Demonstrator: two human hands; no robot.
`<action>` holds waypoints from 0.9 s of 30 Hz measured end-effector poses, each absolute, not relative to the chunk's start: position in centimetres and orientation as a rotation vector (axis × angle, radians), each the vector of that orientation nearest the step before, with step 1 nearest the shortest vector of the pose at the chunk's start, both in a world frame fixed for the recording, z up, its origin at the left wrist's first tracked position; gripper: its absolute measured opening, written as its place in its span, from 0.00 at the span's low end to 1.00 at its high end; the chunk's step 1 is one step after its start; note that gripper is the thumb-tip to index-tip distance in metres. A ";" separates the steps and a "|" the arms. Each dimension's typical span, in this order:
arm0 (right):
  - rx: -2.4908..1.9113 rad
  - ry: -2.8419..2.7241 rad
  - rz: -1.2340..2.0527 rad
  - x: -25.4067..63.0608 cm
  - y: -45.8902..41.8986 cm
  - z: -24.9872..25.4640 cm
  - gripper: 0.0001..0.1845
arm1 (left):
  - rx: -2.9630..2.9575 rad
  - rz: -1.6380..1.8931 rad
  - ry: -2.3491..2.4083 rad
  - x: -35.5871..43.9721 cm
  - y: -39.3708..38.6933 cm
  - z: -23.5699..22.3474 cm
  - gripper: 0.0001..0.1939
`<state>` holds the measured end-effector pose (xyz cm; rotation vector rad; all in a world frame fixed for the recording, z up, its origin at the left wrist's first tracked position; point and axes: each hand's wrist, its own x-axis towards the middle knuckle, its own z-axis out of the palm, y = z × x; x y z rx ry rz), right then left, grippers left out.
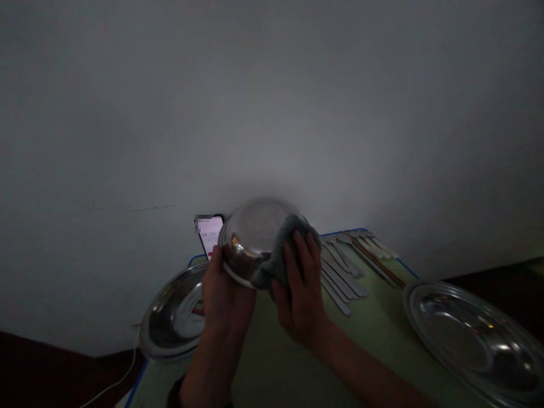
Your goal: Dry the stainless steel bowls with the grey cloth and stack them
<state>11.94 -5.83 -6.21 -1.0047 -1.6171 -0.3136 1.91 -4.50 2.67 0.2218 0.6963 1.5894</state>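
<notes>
A shiny steel bowl (254,232) is held up above the table, bottom facing me and tilted. My left hand (223,297) grips its lower left rim. My right hand (301,286) presses a grey-green cloth (278,255) against the bowl's right side, fingers spread over the cloth. Both hands sit close together over the middle of the pale green table (374,334).
A large steel plate (174,317) lies at the left, another steel plate (476,334) at the right. Several flat utensils (344,272) and chopsticks (376,258) lie in a row at the back. A lit phone (210,233) leans against the white wall. A white cable (110,385) hangs at the left.
</notes>
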 end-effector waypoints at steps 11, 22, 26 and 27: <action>-0.939 -1.268 0.299 16.9 -3.6 -4.0 0.27 | 0.458 1.602 0.773 3.2 -4.9 1.6 0.16; -0.952 -1.555 0.007 15.9 -5.6 -2.1 0.19 | 0.942 1.392 1.310 3.3 -6.8 3.4 0.14; -1.015 -1.687 -0.267 13.0 -7.6 -2.4 0.22 | 0.965 1.481 1.392 3.1 -6.5 3.2 0.15; -1.010 -1.700 -0.319 12.5 -7.8 -2.8 0.23 | 0.938 1.521 1.399 2.9 -6.4 3.2 0.16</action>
